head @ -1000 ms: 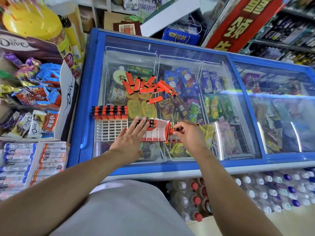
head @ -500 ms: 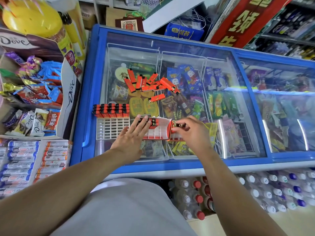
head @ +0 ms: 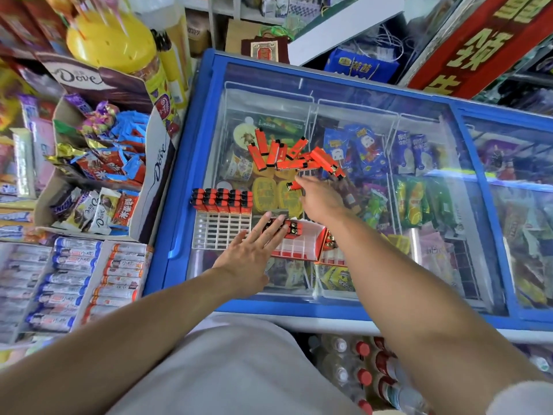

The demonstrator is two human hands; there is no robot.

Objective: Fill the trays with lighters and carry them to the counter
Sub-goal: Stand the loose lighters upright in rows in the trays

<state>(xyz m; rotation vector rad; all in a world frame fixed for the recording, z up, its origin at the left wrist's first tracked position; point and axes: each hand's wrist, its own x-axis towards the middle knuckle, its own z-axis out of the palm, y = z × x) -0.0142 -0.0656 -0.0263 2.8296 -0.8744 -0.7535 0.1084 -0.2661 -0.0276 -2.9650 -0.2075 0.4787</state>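
- Left hand (head: 251, 250): fingers straight and spread, lying flat on the black tops of the lighters in the red tray (head: 302, 242). It presses on them and grips nothing.
- Right hand (head: 321, 202): stretched toward the freezer's far side, fingers loosely extended. The fingertips touch a single lighter (head: 294, 185) that lies flat on the glass. No closed grip on it shows; the hand covers the lighter's right end.
- Red tray: sits on the glass lid near the freezer's (head: 191, 181) front edge. A short row of lighters stands in its far-left part under the left fingers; the white slots nearer the front edge show bare.
- Second red tray (head: 329, 253): just beside the first on its right, mostly hidden under the right forearm. How full it is cannot be told.
- White tray (head: 220, 233): touches the red tray's left side, toward the freezer's left edge. A block of lighters (head: 223, 200) fills its far rows, black tops in line; its near rows are open grid.
- Loose pile (head: 291, 157): orange lighters lie scattered and overlapping on the glass, beyond the single lighter, toward the far edge.
- Freezer: blue frame with sliding glass lids; packaged ice creams show through the glass.
- Beside the left edge: a Dove carton (head: 155, 163) of wrapped sweets, with a yellow jar (head: 110, 40) behind it.
- Below the front edge: capped bottles (head: 363, 375).
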